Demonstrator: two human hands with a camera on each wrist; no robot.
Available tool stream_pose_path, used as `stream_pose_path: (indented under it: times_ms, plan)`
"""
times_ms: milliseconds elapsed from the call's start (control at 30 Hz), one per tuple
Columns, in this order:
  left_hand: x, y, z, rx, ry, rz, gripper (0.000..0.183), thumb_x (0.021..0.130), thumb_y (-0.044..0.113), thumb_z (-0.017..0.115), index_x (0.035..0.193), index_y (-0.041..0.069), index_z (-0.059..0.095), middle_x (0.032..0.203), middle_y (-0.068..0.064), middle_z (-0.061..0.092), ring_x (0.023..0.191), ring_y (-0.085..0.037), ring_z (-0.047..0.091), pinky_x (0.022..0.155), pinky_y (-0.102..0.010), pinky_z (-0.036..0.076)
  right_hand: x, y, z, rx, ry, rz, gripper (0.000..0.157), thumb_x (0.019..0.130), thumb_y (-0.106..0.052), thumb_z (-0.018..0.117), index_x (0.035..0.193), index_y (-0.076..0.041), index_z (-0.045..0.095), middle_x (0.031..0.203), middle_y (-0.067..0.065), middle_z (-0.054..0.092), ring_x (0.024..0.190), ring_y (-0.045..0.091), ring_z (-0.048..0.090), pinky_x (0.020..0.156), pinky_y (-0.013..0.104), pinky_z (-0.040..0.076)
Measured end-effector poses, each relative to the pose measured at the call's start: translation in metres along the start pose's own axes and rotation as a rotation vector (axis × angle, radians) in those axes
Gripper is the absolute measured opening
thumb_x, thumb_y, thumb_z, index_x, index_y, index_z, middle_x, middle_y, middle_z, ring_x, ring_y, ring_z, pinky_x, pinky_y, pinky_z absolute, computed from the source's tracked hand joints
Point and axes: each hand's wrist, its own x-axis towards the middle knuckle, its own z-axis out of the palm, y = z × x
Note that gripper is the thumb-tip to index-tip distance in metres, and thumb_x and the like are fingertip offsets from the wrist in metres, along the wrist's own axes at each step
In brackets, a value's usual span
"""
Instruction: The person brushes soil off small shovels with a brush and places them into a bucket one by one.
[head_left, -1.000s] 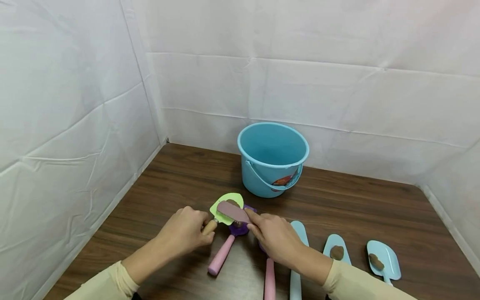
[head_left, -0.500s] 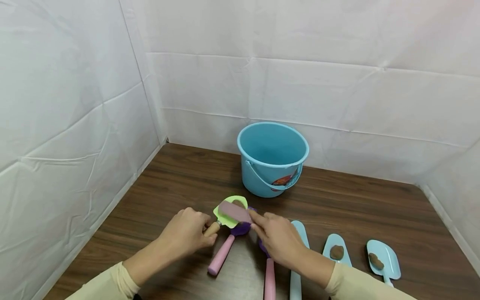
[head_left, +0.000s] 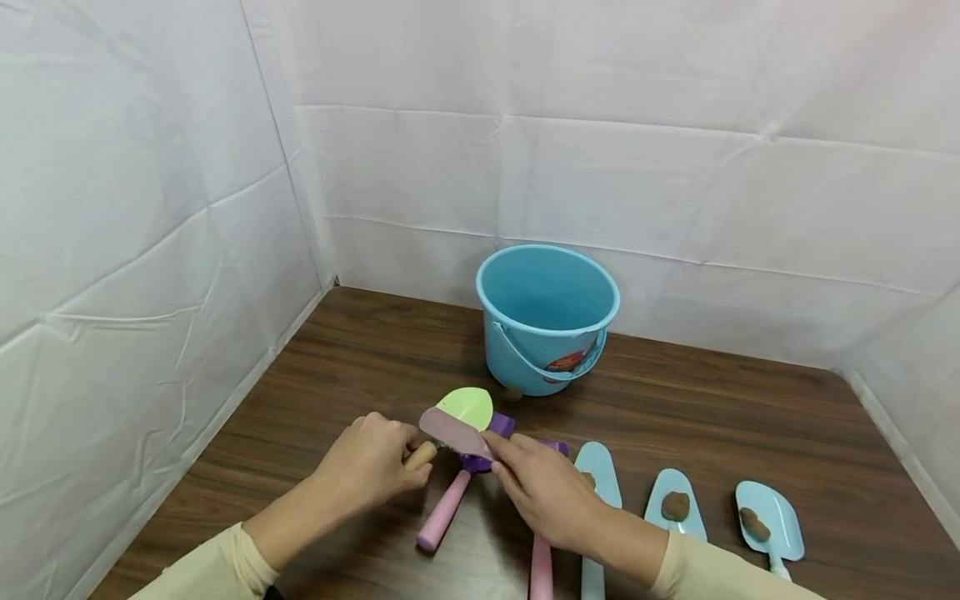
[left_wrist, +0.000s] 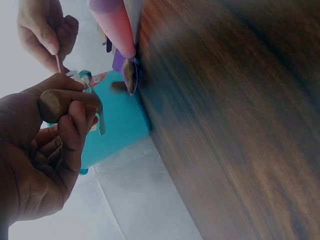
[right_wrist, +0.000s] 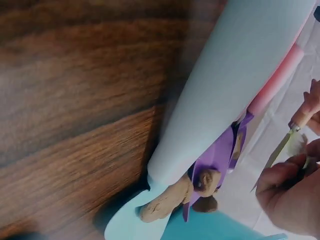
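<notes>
My left hand [head_left: 378,458] grips the wooden handle of a small green trowel [head_left: 474,407], held over the table with its blade toward the bucket. With my right hand [head_left: 543,487] I hold a flat mauve brush [head_left: 453,430] across the lower part of that blade; its bristles are mostly hidden underneath. The visible part of the blade is bare. A blurred brown lump [head_left: 513,393] shows between the trowel and the blue bucket [head_left: 517,354]. Beneath the trowel lies a purple scoop with a pink handle [head_left: 445,510]; a brown lump [left_wrist: 129,75] rests in a purple scoop in the left wrist view.
A second pink-handled purple scoop [head_left: 541,571] lies under my right hand. To the right, light-blue scoops [head_left: 600,465] hold brown lumps [head_left: 675,506]. The bucket stands near the white back wall [head_left: 405,258]. Another white wall [head_left: 157,275] closes the left side.
The brown lump has left the green trowel and now shows near the bucket's base. The brush has moved left and down across the blade. The trowel has shifted slightly.
</notes>
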Motion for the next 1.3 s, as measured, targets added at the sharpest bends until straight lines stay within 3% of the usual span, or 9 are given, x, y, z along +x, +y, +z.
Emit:
stream_pose_path:
  times_ms: [133, 300, 500, 700, 900, 1133, 1300]
  plan:
    - [-0.002, 0.000, 0.000, 0.005, 0.019, 0.029, 0.041, 0.073, 0.025, 0.082, 0.057, 0.023, 0.044, 0.053, 0.018, 0.034, 0.050, 0.000, 0.033, 0.045, -0.020, 0.032, 0.001, 0.004, -0.003, -0.093, 0.059, 0.023, 0.040, 0.103, -0.021, 0.060, 0.142, -0.015, 0.060, 0.075, -0.009, 0.045, 0.058, 0.004, 0.039, 0.049, 0.021, 0.037]
    - [-0.003, 0.000, -0.001, -0.004, 0.028, 0.067, 0.039, 0.072, 0.022, 0.081, 0.058, 0.023, 0.045, 0.053, 0.018, 0.034, 0.050, 0.000, 0.032, 0.044, -0.019, 0.033, 0.004, 0.018, -0.010, -0.157, 0.109, 0.115, 0.039, 0.102, -0.019, 0.062, 0.140, -0.012, 0.062, 0.069, -0.007, 0.041, 0.052, 0.005, 0.035, 0.044, 0.023, 0.033]
    - [-0.005, -0.004, -0.001, -0.007, 0.019, 0.068, 0.037, 0.072, 0.023, 0.082, 0.058, 0.023, 0.048, 0.053, 0.018, 0.036, 0.050, 0.001, 0.033, 0.045, -0.019, 0.034, 0.003, 0.033, -0.016, -0.098, 0.123, 0.181, 0.036, 0.104, -0.015, 0.058, 0.138, -0.007, 0.061, 0.075, -0.004, 0.050, 0.057, 0.008, 0.042, 0.048, 0.023, 0.037]
    - [-0.007, -0.008, -0.004, -0.012, 0.009, 0.029, 0.033, 0.072, 0.024, 0.084, 0.061, 0.022, 0.052, 0.054, 0.017, 0.041, 0.049, 0.000, 0.036, 0.044, -0.019, 0.035, -0.002, 0.038, -0.020, -0.061, 0.165, 0.210, 0.025, 0.103, -0.012, 0.059, 0.126, -0.005, 0.063, 0.096, 0.002, 0.065, 0.079, 0.011, 0.060, 0.067, 0.031, 0.052]
    - [-0.004, -0.009, -0.005, 0.002, 0.000, 0.028, 0.032, 0.073, 0.027, 0.084, 0.062, 0.023, 0.055, 0.054, 0.017, 0.044, 0.050, -0.001, 0.039, 0.045, -0.021, 0.037, -0.005, 0.030, -0.021, -0.001, 0.120, 0.183, 0.025, 0.103, -0.016, 0.059, 0.127, -0.008, 0.062, 0.103, -0.001, 0.065, 0.083, 0.009, 0.058, 0.072, 0.031, 0.052]
    - [0.002, -0.017, -0.010, 0.049, 0.022, 0.004, 0.035, 0.073, 0.025, 0.083, 0.059, 0.022, 0.051, 0.054, 0.014, 0.042, 0.050, -0.005, 0.039, 0.046, -0.025, 0.038, -0.012, 0.027, -0.018, -0.003, 0.076, 0.111, 0.014, 0.102, -0.015, 0.061, 0.116, -0.014, 0.060, 0.090, -0.009, 0.058, 0.073, 0.005, 0.053, 0.064, 0.024, 0.046]
    - [0.006, -0.021, -0.013, 0.048, 0.020, -0.034, 0.034, 0.075, 0.027, 0.082, 0.060, 0.021, 0.052, 0.054, 0.013, 0.045, 0.050, -0.006, 0.041, 0.046, -0.026, 0.038, -0.015, 0.030, -0.017, 0.017, 0.043, 0.043, 0.015, 0.101, -0.012, 0.061, 0.116, -0.012, 0.058, 0.088, -0.009, 0.059, 0.070, 0.004, 0.052, 0.060, 0.022, 0.045]
